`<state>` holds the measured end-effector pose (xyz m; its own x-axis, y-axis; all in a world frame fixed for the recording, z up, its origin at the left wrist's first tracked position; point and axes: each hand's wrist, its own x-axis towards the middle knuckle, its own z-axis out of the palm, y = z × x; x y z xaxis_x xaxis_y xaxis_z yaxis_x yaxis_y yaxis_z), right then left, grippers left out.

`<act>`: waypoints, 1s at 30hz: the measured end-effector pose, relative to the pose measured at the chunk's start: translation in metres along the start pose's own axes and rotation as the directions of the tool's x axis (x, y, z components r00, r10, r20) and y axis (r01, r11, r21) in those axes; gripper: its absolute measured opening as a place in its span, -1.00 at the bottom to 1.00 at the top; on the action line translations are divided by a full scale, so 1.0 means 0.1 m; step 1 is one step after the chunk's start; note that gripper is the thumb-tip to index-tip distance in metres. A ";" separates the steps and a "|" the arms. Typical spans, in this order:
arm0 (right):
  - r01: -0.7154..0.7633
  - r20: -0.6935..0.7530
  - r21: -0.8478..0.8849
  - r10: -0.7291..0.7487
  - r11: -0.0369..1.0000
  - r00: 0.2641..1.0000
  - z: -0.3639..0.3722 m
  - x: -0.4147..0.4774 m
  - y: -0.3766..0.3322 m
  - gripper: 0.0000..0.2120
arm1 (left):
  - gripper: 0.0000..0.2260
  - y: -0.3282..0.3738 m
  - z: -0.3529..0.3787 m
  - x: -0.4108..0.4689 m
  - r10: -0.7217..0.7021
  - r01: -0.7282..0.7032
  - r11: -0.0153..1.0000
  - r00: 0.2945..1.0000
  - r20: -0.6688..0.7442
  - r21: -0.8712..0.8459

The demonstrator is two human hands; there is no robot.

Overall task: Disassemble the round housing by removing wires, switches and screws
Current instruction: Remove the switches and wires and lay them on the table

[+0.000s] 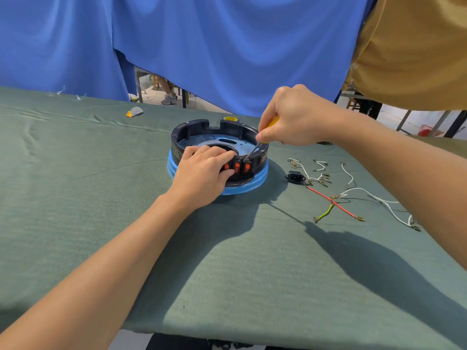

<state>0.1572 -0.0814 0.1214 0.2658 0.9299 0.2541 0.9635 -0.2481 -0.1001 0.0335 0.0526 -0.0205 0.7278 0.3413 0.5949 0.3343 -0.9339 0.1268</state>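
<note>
Orange switches (237,168) sit in the round housing (192,125) wall, which the left hand (202,176) grips, while the right hand (295,117) clenches a screwdriver (254,150) at them

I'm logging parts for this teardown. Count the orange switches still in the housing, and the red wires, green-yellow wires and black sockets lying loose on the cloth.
Orange switches in the housing: 3, one partly covered by the left hand
Red wires: 1
Green-yellow wires: 1
Black sockets: 1
Total: 6
</note>
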 end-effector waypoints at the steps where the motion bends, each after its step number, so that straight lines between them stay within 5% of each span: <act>1: 0.009 0.009 -0.044 -0.009 0.999 1.000 -0.01 0.03 -0.03 -0.88 | -0.68 0.00 0.00 0.00 -0.002 0.002 1.000 1.000 0.000 -0.001; 9: 0.079 0.217 -0.275 -0.018 0.958 0.976 0.05 0.44 -0.33 -0.81 | -0.68 0.00 -0.01 -0.02 -0.004 0.004 1.000 1.000 -0.001 -0.018; 19: 0.077 0.310 -0.249 0.004 0.965 0.951 0.09 0.51 -0.24 -0.68 | -0.68 0.01 -0.01 -0.03 -0.012 0.011 0.999 0.999 -0.030 -0.045; 25: 0.089 0.088 -0.244 -0.070 0.966 0.994 0.11 0.18 -0.22 -0.88 | -0.67 0.01 0.00 -0.02 -0.012 0.011 0.999 0.999 -0.029 -0.036; 30: -0.097 -0.224 -0.188 0.053 0.977 0.973 0.56 -0.43 -0.24 -0.76 | -0.70 0.05 0.01 -0.01 -0.018 0.019 1.000 0.999 -0.036 0.022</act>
<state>0.1209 -0.0999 0.0588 0.3167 0.8307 0.4578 0.9217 -0.3834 0.0581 0.0354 0.0484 -0.0213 0.6998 0.3542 0.6203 0.3610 -0.9247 0.1208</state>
